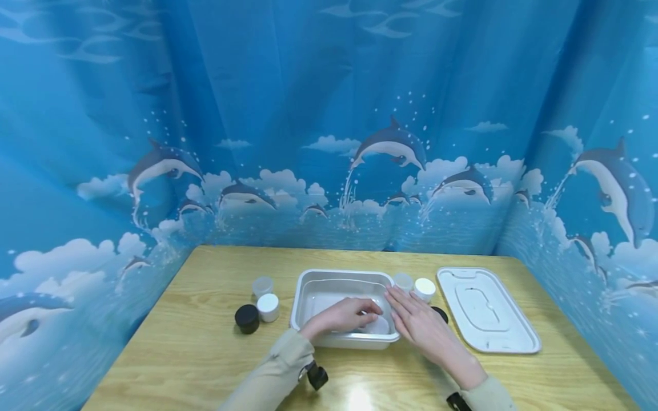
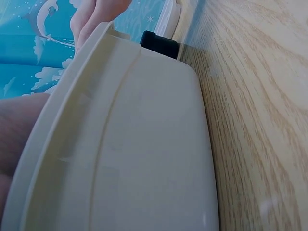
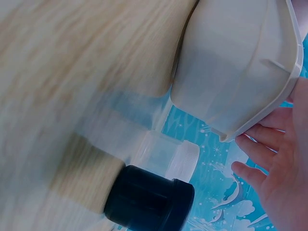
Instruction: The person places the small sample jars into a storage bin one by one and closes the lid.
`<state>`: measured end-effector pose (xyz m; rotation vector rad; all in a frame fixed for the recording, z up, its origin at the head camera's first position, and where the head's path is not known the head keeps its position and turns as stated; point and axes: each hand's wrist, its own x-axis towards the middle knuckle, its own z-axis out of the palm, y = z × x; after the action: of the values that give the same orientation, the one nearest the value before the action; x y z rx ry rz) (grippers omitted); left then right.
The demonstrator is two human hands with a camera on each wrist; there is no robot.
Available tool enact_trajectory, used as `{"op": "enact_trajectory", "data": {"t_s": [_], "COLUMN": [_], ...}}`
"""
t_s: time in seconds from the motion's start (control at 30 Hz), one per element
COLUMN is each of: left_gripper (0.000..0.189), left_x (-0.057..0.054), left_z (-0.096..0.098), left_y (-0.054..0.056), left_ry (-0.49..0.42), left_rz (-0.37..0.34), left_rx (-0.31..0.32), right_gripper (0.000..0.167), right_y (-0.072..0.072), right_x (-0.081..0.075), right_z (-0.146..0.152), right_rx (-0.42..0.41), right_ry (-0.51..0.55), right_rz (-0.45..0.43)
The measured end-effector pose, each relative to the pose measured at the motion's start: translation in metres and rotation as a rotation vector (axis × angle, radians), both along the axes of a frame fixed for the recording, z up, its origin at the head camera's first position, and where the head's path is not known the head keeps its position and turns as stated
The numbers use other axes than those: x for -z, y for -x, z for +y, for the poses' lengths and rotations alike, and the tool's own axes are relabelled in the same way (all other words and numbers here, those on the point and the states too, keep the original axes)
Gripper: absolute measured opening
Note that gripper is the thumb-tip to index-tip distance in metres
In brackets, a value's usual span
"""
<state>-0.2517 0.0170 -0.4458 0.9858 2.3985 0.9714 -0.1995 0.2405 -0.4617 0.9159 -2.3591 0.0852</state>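
A white plastic tub (image 1: 329,342) with an open top stands on the table. My left hand (image 1: 346,314) reaches over its near wall, with curled fingers and thumb at a translucent round jar (image 1: 379,326) in the tub's near right corner. The left wrist view shows mostly the tub's outer wall (image 2: 149,134), which hides the fingertips. My right hand (image 1: 424,325) lies with extended fingers along the tub's right rim. In the right wrist view its fingers (image 3: 262,149) touch that rim from outside, holding nothing.
Left of the tub are a clear jar (image 1: 263,285), a white-lidded jar (image 1: 268,307) and a black jar (image 1: 247,318). Right of it stand another clear jar (image 1: 403,281), a white-lidded jar (image 1: 425,288) and a partly hidden black jar (image 3: 147,197). A white lid (image 1: 488,311) lies farther right.
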Motion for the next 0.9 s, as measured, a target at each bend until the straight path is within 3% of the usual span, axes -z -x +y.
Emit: {"op": "enact_trajectory", "data": {"t_s": [0.13,0.27,0.4,0.63,0.77,0.9], "left_gripper": [0.03,0.025,0.022,0.034,0.034,0.032], "left_x": [0.0,-0.002,-0.006,-0.009,-0.014,-0.019], "left_z": [-0.001,-0.006,-0.014,-0.032,-0.042,-0.054], "left_y": [-0.001,-0.002,0.0,0.004,0.003,0.002], "left_ry": [0.011,-0.04,-0.195,-0.464,-0.558,-0.612], "left_rz": [0.029,0.067,0.022,-0.102,-0.074,-0.025], "left_rx": [-0.014,-0.104,-0.181,-0.245,-0.296,-0.39], "right_gripper": [0.043,0.045,0.046,0.045,0.043,0.043], "right_y": [0.0,-0.001,-0.002,-0.002,-0.001,-0.001], "right_x": [0.0,0.0,-0.001,-0.001,-0.001,-0.001], "right_z": [0.0,-0.001,0.0,-0.001,-0.001,-0.001], "right_rx": [0.007,0.014,0.018,0.028,0.032,0.025], "right_ry": [0.0,-0.003,-0.005,0.001,-0.003,0.004], "right_rz": [-0.012,-0.02,-0.024,-0.033,-0.032,-0.033]}}
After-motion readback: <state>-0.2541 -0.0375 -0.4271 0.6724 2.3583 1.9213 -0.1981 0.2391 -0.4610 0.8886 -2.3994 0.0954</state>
